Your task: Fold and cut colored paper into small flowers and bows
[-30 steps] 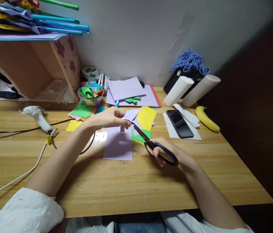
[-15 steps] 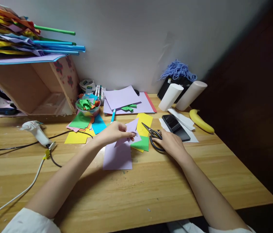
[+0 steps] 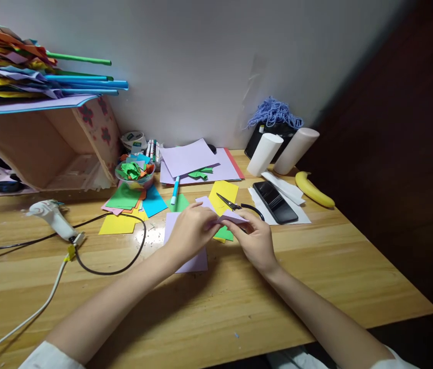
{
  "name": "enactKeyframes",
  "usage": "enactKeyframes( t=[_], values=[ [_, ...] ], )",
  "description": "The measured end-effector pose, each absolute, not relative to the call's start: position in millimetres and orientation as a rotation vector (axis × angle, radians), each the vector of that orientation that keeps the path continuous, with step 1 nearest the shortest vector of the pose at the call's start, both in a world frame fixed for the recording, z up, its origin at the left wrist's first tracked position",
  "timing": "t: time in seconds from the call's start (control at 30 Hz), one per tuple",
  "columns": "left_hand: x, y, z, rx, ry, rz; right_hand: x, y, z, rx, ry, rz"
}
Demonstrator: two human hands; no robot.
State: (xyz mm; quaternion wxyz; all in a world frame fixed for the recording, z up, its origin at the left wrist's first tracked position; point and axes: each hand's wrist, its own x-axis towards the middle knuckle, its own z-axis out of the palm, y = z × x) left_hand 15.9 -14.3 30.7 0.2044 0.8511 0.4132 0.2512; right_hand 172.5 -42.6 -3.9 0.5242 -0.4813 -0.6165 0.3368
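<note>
Bright on the flat, light-brown wooden table [image 3: 316, 287], with a shiny glare spot just left of the flat, pale-purple paper sheet [image 3: 197, 261]. Seemingly lit from high up — soft, dark shadows below the bare left hand [image 3: 192, 225] and bare right hand [image 3: 258, 243]. Almost black at the far right — too dark for seeing much. Stretched near the edges. Mostly clear in the middle.

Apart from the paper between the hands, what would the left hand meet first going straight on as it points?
Most likely the right hand, which holds the small purple paper just ahead of the left hand; depth is hard to judge from this view.
</note>
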Motion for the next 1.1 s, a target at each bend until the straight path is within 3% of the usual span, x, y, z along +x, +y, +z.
enactKeyframes(
  t=[0.13, 0.23, 0.4, 0.57, 0.8, 1.1],
  values=[
    [15, -21, 40, 2.357, 1.196, 0.956, 186, -43, -2, -1.143, -1.659, 0.340],
    [14, -31, 53, 2.158, 1.407, 0.947, 198, -41, -5, -1.135, -1.710, 0.015],
    [17, -32, 57, 1.373, 1.038, 0.463, 207, -37, -9, -0.911, -1.812, -0.313],
    [19, -21, 41, 0.914, 0.781, 0.543, 204, -41, 0, -0.711, -1.979, -0.304],
    [15, -17, 38, 0.985, 0.856, 0.649, 202, -38, 3, -0.684, -2.117, -0.305],
    [19, -19, 40, 1.117, 0.947, 0.750, 198, -34, 7, -0.757, -1.884, 0.187]
  ],
)
